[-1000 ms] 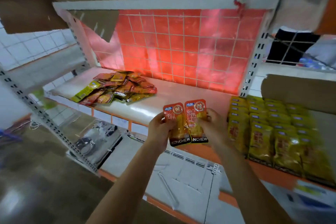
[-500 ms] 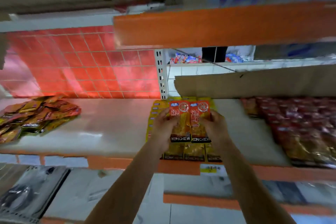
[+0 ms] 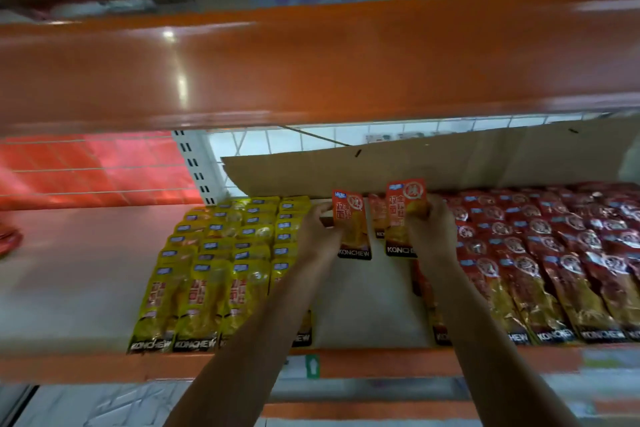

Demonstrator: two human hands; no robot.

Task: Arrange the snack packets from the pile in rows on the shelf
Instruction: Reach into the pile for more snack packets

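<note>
My left hand (image 3: 317, 230) pinches an orange KONCHEW snack packet (image 3: 353, 224) by its left edge. An identical orange packet (image 3: 401, 215) is held by my right hand (image 3: 427, 234). Both packets hang over a bare gap of white shelf (image 3: 367, 302), near its back. One more orange packet (image 3: 378, 218) lies on the shelf behind them. Rows of yellow packets (image 3: 221, 267) fill the shelf left of the gap and rows of red packets (image 3: 554, 253) fill the right. The edge of the pile (image 3: 8, 241) shows blurred at far left.
An orange shelf beam (image 3: 311, 62) crosses overhead, close to the camera. A cardboard sheet (image 3: 433, 163) stands along the shelf's back. A white perforated upright (image 3: 197, 166) and a red grid panel (image 3: 93, 170) are at back left. An orange front rail (image 3: 381, 362) edges the shelf.
The view has swung right from the pile to the arranged rows. My hands, which held the two packets side by side, have carried them forward over the gap and drawn them apart.
</note>
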